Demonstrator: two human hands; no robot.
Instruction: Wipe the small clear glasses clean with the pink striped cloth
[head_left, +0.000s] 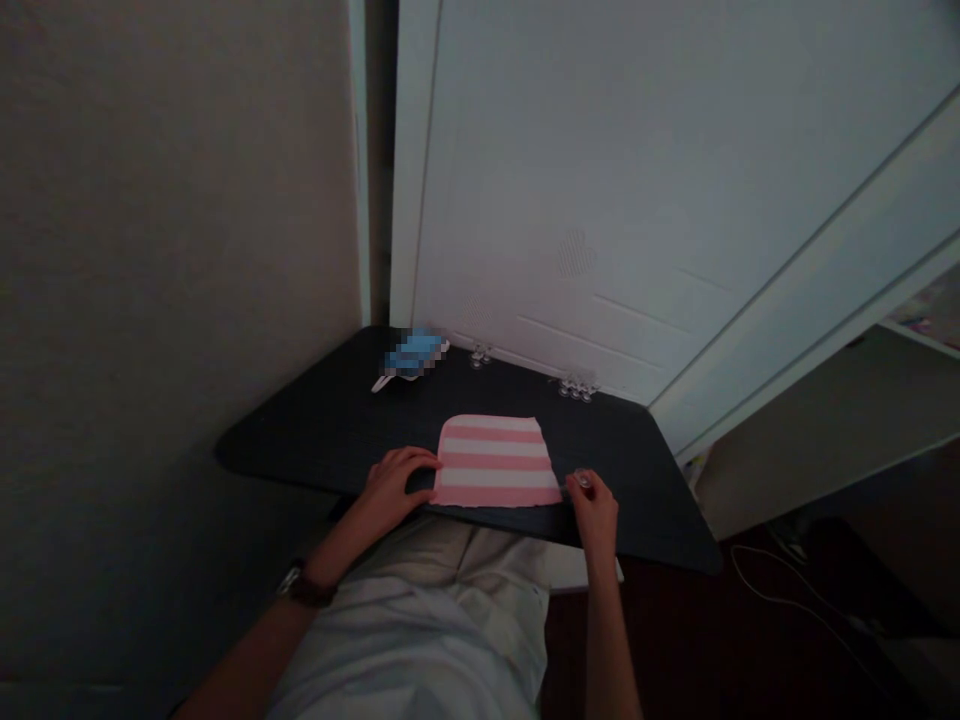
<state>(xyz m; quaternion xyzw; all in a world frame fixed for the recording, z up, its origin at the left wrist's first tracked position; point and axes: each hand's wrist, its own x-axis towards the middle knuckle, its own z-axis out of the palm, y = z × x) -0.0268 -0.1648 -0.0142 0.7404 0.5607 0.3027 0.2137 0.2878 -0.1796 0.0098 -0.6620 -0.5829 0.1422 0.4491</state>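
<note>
At the striped sheet's left edge: left hand (pixel 394 480), thumb and fingers apart, tips touching the edge of the striped sheet (pixel 495 462).
Just beside its lower right corner: right hand (pixel 596 510), thumb and fingertips pinched on one clear round piece (pixel 583 478); can't tell if the hand touches the sheet.
Sheet count and spot: one, flat near the front edge of the table (pixel 315 420), between the two hands.
Hand count: two, both bare; one wristwatch (pixel 307 588), dark band, on left wrist.
Clear bits at back: two clusters, left cluster (pixel 480 355) and right cluster (pixel 577 388); too small to count each surely, right one holds more.
Blue item: one blue thing (pixel 416 352), pixelated, back left of table, white strap (pixel 381 383) at its near end; can't tell what it is.
In the way: white panel (pixel 637 180) right behind the table; plain wall (pixel 172 200) to the left.
Below: pale clothing (pixel 420 640) against the front edge; one thin cord (pixel 799 603) curving over dark floor, right.
Stripes: pink and white, crosswise; sheet's upper left corner rounded, bottom edge slightly ragged.
Surfaces: table dark, rounded corners; panel smooth with grooves; clear bits glassy-looking.
</note>
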